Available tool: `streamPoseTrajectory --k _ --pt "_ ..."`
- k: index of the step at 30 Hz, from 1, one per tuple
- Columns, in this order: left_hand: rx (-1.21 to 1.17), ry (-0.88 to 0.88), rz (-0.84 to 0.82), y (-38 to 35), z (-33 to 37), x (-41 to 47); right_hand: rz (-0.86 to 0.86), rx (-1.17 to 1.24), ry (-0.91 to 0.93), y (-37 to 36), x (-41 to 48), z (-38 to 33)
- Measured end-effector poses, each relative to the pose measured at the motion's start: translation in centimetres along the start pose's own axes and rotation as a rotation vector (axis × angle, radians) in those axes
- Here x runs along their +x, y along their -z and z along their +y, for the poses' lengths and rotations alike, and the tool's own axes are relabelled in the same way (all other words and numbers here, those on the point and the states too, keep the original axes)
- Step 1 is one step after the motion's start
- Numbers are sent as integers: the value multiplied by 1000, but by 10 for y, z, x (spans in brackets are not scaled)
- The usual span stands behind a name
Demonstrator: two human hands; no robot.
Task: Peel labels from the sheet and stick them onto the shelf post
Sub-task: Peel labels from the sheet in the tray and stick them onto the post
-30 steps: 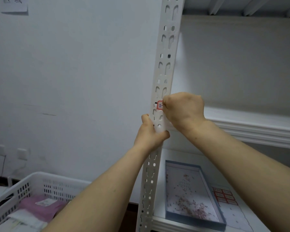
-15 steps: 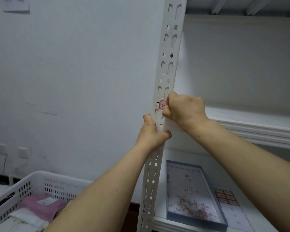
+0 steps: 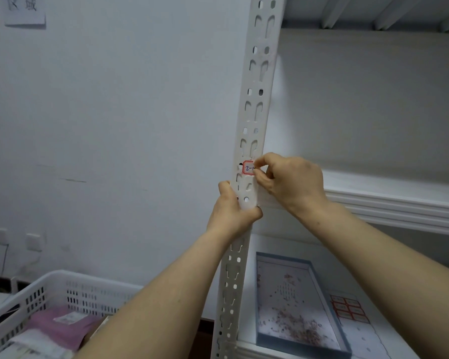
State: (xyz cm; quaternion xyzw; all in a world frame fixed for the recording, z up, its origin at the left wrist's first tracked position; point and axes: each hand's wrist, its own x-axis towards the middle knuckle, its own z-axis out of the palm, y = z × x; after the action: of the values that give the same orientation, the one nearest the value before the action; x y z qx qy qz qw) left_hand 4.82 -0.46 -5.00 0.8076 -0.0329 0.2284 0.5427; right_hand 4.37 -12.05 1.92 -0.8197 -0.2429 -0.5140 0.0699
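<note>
A white perforated shelf post runs up the middle of the view. A small red-bordered label with handwriting sits on the post's front face. My right hand is at the label's right edge, its thumb and fingertips curled against it. My left hand grips the post just below the label, thumb on the left flange. The label sheet, with several red-bordered labels, lies on the lower shelf at the bottom right.
A shallow grey-blue box lid with paper scraps lies on the lower shelf beside the sheet. A white plastic crate holding pink and white packets stands at the lower left. A shelf board runs off to the right behind my right arm.
My right hand has slid off the label toward its right edge, so more of the label shows. My left hand keeps its grip on the post.
</note>
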Motion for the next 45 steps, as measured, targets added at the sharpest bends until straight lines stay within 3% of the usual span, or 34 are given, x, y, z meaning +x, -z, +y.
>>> streamPoseTrajectory --k 1,6,14,20,35,37,41,45 --pt "1 2 -2 0 0 0 74 -31 39 -3 0 1" --pt "4 -1 -7 0 -2 2 97 -364 164 -1 2 1" --pt "-9 5 -15 1 -1 1 37 -341 133 -6 2 -3" --pt "-13 -2 -15 1 -2 2 107 -261 170 -12 -6 1" --pt "-4 5 -15 1 -1 3 144 -393 197 -14 -5 -4" --pt "-2 6 -16 1 -1 3 148 -343 158 -9 -6 -8" --pt "-5 6 -8 0 -1 1 -19 92 -58 -2 -11 1" --pt "-3 -2 -1 0 -1 1 166 117 39 -6 -15 4"
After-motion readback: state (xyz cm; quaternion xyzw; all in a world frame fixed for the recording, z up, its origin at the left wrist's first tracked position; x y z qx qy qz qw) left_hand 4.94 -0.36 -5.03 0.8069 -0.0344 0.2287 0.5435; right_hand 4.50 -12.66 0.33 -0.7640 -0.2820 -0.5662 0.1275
